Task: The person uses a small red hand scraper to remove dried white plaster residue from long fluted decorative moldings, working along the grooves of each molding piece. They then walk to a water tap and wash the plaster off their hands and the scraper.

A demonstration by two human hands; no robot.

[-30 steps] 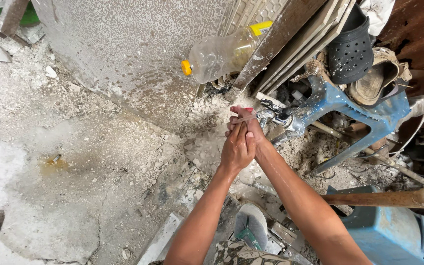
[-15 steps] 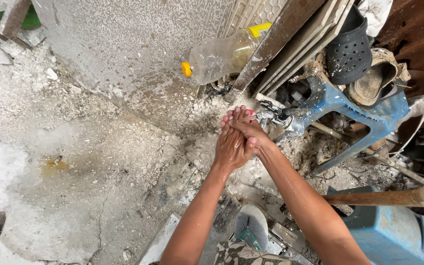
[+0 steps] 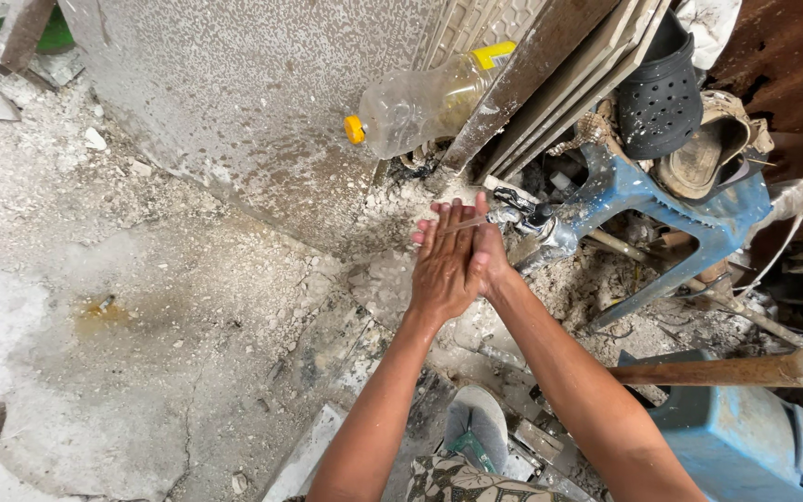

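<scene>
The person was rubbing both hands together under a thin stream of water from a small tap low by the wall. The left hand lay flat on top, fingers stretched out and close together, palm pressed onto the right hand, which sat mostly underneath with only its thumb side showing. Neither hand gripped anything; both were flat, open, and touching each other palm to palm, right beside the spout.

To do a wash like this well, probably best to keep the hands right under the trickle, since it looked thin, and work between the fingers instead of just sliding palms.

Stuff around: a clear plastic bottle with a yellow cap lay tilted against the grey wall just above the hands. A blue plastic stool was tipped over to the right of the tap, with a black clog and a worn brown sandal on it. The ground was cracked concrete and rubble, wet near the wall.
</scene>
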